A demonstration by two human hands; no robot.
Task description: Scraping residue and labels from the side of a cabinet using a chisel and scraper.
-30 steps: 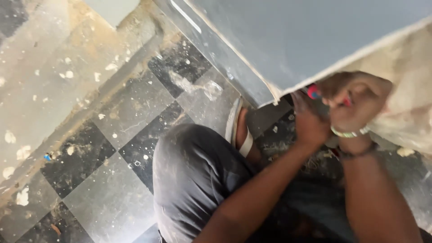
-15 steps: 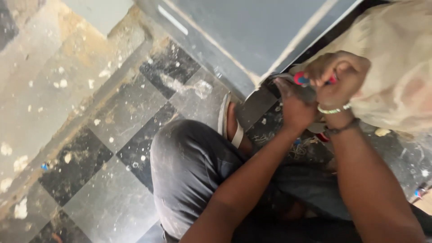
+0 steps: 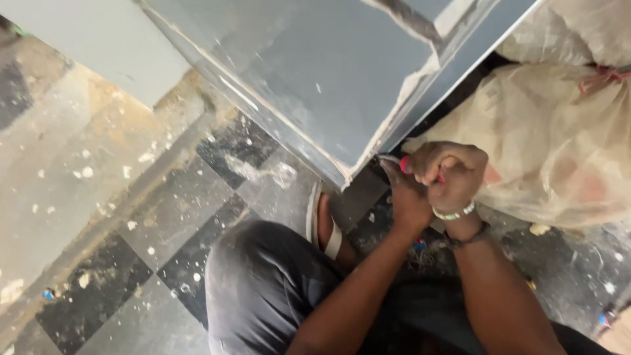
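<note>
- My right hand (image 3: 449, 174) hides most of the red-handled tool (image 3: 406, 164).
- Its tip, beside the grey panel (image 3: 315, 72), is too small to tell.
- The sack (image 3: 565, 144) is cut off at the edge.

From my feed this looks like a room under renovation or repair rather than a lived-in home or a tidy workshop. I see a worn black-and-grey checkered tile floor (image 3: 118, 263) speckled all over with white plaster or paint drips, and a grey-painted panel (image 3: 315, 72), maybe a door or cabinet side, whose edges show ragged pale filler and chipped paint. Beside it sit bulging translucent plastic sacks (image 3: 559, 144), dusty and tied at the top, and small scraps of debris lie scattered across the floor.
</note>
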